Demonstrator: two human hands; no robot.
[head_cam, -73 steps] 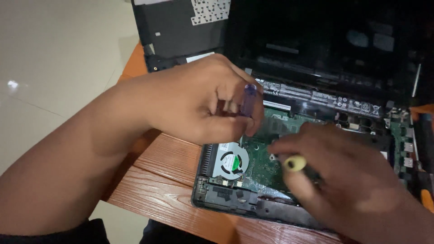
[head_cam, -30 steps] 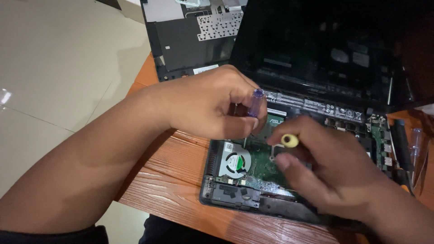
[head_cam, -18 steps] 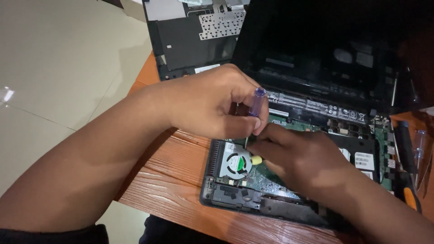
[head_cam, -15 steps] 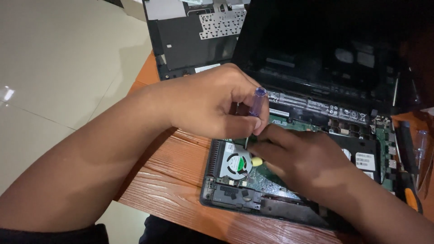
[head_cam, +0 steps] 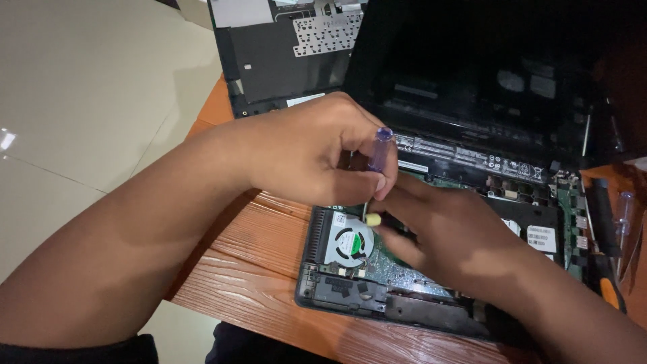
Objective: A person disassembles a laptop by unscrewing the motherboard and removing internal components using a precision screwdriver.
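The left hand (head_cam: 313, 152) is closed around a small screwdriver (head_cam: 377, 162) with a clear purple handle, pinched between thumb and fingers. Its long axis runs close to upright, the handle cap up and tilted slightly right, the thin metal shaft pointing down and slightly left toward the laptop (head_cam: 438, 269). The laptop lies open with its cover off, showing a green board and a round fan (head_cam: 347, 243) in a silver frame near the left edge of the chassis. The shaft's tip comes down just above and right of the fan.

The right hand (head_cam: 451, 236) lies over the board just right of the fan, fingers curled on a second tool of which only a yellow tip (head_cam: 373, 220) shows; it sits beside the purple driver's shaft. The two hands touch or nearly touch above the board.

The laptop rests on a wooden table (head_cam: 249, 269), its left edge near the table's left edge, with floor tiles beyond. A removed keyboard panel (head_cam: 290, 54) lies behind. At the right, more screwdrivers (head_cam: 610, 256) crowd the chassis edge, leaving little free room there.
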